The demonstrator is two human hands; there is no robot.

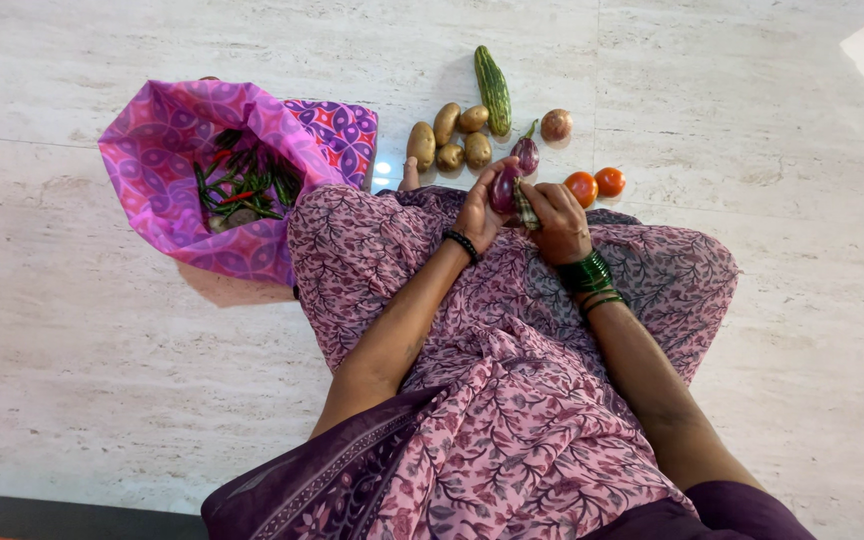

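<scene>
A small purple eggplant [502,188] is held above the lap of a seated person, over the far edge of a pink patterned garment [512,400]. The left hand [480,212] is wrapped around the eggplant from its left side, the grip closed on it. The right hand [559,222] is closed beside it, with a small striped vegetable [526,206] pinched against the eggplant; the two hands are touching. A black bead bracelet [462,245] is worn on the left wrist and green bangles [589,277] on the right.

On the pale marble floor [82,350], just beyond the hands, vegetables are laid out in a loose cluster: five potatoes [449,140], a long green striped gourd [493,90] pointing away from the person, a second purple eggplant [526,152] with its stem up, an onion [556,124] farther right, and two tomatoes [595,185] touching each other just beside the right hand.

To the left of the knees, an open pink and purple patterned cloth bag [167,150] is set on the floor, with green and red chillies [242,185] seen inside it.
</scene>
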